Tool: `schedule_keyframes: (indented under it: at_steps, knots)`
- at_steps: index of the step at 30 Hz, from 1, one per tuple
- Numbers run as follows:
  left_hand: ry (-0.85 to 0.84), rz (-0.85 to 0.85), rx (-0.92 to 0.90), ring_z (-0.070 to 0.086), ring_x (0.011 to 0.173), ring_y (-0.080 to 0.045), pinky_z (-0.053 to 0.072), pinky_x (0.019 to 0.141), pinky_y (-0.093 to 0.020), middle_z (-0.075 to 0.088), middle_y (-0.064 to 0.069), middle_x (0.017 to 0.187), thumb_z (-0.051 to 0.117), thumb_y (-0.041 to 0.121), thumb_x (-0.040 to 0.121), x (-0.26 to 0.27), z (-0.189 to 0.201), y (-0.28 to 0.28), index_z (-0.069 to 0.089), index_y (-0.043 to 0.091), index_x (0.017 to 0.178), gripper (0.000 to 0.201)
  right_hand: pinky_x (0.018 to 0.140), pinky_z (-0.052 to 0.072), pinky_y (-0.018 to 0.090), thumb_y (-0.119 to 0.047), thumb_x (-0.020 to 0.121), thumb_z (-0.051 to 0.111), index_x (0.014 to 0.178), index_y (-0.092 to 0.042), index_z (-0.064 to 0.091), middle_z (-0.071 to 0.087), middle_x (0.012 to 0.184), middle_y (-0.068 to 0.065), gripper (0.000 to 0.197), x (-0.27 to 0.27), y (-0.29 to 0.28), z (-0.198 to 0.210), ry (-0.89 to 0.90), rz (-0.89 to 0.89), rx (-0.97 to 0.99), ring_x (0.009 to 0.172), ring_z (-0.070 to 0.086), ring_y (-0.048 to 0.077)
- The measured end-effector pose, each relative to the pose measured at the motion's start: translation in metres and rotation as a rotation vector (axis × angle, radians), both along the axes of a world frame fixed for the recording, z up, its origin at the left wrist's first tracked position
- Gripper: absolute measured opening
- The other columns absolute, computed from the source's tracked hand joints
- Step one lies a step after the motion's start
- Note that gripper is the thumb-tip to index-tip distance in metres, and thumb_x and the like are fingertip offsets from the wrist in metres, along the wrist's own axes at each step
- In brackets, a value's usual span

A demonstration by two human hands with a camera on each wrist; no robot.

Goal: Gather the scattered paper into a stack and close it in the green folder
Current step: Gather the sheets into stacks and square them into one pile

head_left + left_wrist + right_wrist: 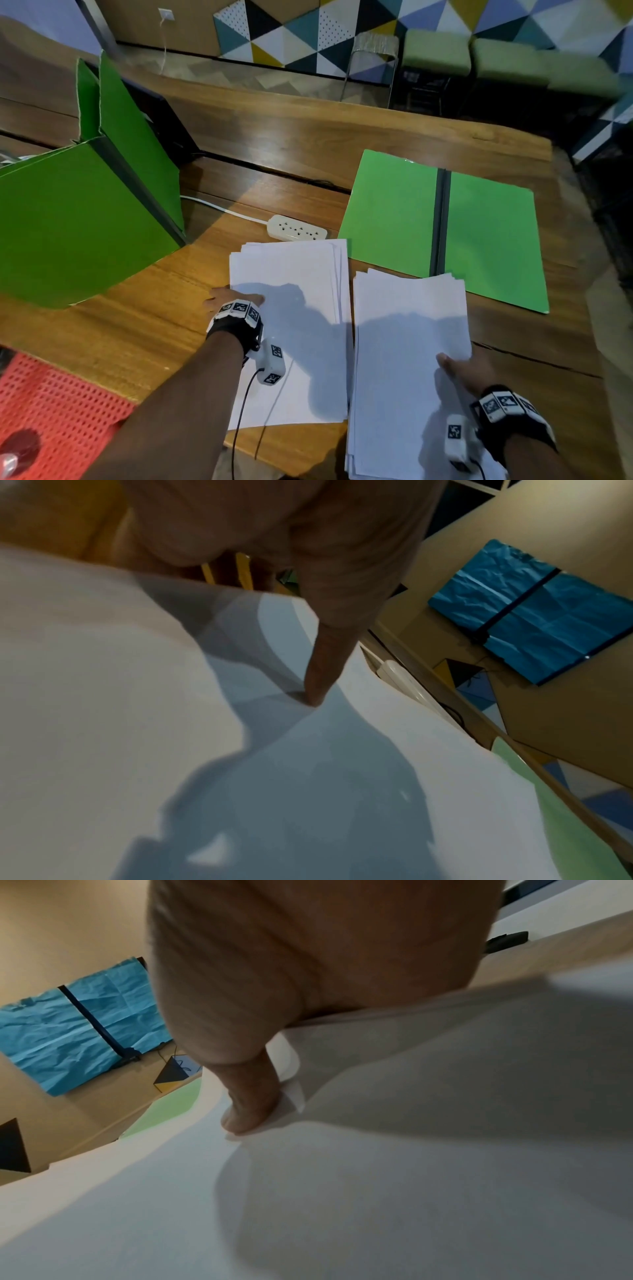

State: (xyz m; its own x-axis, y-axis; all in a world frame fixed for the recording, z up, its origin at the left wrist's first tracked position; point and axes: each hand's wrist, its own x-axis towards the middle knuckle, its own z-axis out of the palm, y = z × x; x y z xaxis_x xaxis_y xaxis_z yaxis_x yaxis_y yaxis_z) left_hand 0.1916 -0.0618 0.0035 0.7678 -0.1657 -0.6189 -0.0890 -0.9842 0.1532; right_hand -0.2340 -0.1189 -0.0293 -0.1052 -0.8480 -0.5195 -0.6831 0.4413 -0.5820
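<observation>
Two piles of white paper lie side by side on the wooden table (pixel 291 164). My left hand (pixel 233 303) pinches the left pile (pixel 291 325) at its left edge, thumb (pixel 318 680) on top, fingers hidden under the sheets. At the right pile's (pixel 407 359) right edge my right hand (pixel 460 371) grips it the same way, with the thumb (pixel 253 1104) pressing on the top sheet (pixel 377 1191). The green folder (pixel 394 219) lies open and flat behind the right pile, whose far corner overlaps the folder's near edge.
A white power strip (pixel 297 230) with its cable sits just behind the left pile. Green cardboard panels (pixel 68 219) stand at the left. A red perforated mat (pixel 51 404) lies at the near left corner. Stools (pixel 435 51) stand beyond the table.
</observation>
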Motion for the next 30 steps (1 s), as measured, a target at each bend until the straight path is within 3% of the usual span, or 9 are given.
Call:
schedule_keyframes:
  at_steps: [2,5,12,14,16,20,22,26,30]
  knots:
    - [0.026,0.056,-0.062,0.028,0.14,-0.037,0.029,0.112,-0.048,0.021,-0.019,0.154,0.073,0.052,0.073,0.003,-0.009,-0.006,0.006,0.0,0.149,0.114,0.09,0.048,0.041,-0.011,0.076,0.074,0.109,-0.003,0.062,0.064,0.094,0.014,0.035,-0.001,0.0,0.0,0.003,0.016,0.005,0.096,0.062,0.031]
    - [0.037,0.031,-0.126,0.047,0.126,-0.037,0.042,0.103,-0.046,0.044,-0.018,0.143,0.073,0.058,0.068,0.007,-0.011,-0.009,0.036,0.003,0.14,0.099,0.085,0.048,0.037,-0.012,0.077,0.073,0.1,-0.008,0.061,0.064,0.092,0.014,0.027,0.0,-0.001,0.002,0.017,0.024,0.011,0.089,0.06,0.028]
    - [0.058,-0.119,-0.235,0.053,0.118,-0.038,0.045,0.1,-0.044,0.054,-0.014,0.133,0.071,0.06,0.065,-0.001,-0.007,-0.008,0.057,0.01,0.127,0.08,0.086,0.05,0.04,-0.016,0.076,0.074,0.097,-0.013,0.06,0.065,0.091,0.012,0.026,-0.001,-0.002,0.002,0.033,0.025,0.035,0.09,0.062,0.03]
    - [0.073,-0.121,-0.322,0.057,0.115,-0.036,0.048,0.095,-0.04,0.06,-0.012,0.128,0.075,0.045,0.074,-0.003,-0.005,-0.01,0.055,0.009,0.125,0.066,0.084,0.049,0.038,-0.017,0.077,0.074,0.1,-0.012,0.06,0.064,0.092,0.011,0.028,-0.001,-0.003,0.001,0.029,0.026,0.046,0.09,0.061,0.029]
    - [0.126,-0.064,-0.382,0.058,0.114,-0.036,0.048,0.092,-0.042,0.06,-0.012,0.127,0.077,0.039,0.074,-0.002,-0.002,-0.011,0.047,0.009,0.13,0.071,0.083,0.047,0.036,-0.017,0.077,0.074,0.101,-0.012,0.059,0.062,0.092,0.011,0.028,-0.001,-0.003,0.002,0.031,0.019,0.053,0.089,0.059,0.028]
    - [0.28,0.007,-0.369,0.058,0.108,-0.037,0.047,0.083,-0.038,0.058,-0.015,0.128,0.079,0.044,0.071,0.004,0.006,-0.014,0.045,0.007,0.135,0.082,0.082,0.045,0.035,-0.014,0.078,0.073,0.101,-0.011,0.059,0.062,0.092,0.011,0.027,0.0,-0.002,0.005,0.011,0.018,0.058,0.088,0.059,0.028]
    - [0.333,-0.049,-0.353,0.058,0.099,-0.035,0.045,0.078,-0.036,0.06,-0.015,0.122,0.078,0.045,0.073,0.003,0.007,-0.014,0.052,0.007,0.13,0.073,0.083,0.046,0.035,-0.014,0.078,0.073,0.101,-0.011,0.06,0.063,0.092,0.011,0.027,0.0,-0.001,0.007,0.002,0.013,0.055,0.088,0.059,0.028]
    - [0.356,-0.101,-0.499,0.059,0.107,-0.032,0.05,0.087,-0.042,0.064,-0.008,0.119,0.08,0.03,0.074,-0.003,0.005,-0.011,0.058,0.011,0.125,0.059,0.085,0.045,0.035,-0.013,0.078,0.074,0.101,-0.011,0.059,0.062,0.093,0.011,0.027,0.001,0.0,0.012,-0.018,0.001,0.077,0.09,0.058,0.027]
    - [0.342,-0.111,-0.614,0.059,0.112,-0.032,0.05,0.09,-0.046,0.065,-0.009,0.119,0.084,0.021,0.07,-0.008,0.006,0.001,0.053,0.013,0.128,0.066,0.08,0.045,0.034,-0.01,0.08,0.072,0.098,-0.008,0.06,0.064,0.092,0.014,0.023,0.003,0.001,0.023,-0.073,-0.054,0.104,0.085,0.06,0.027]
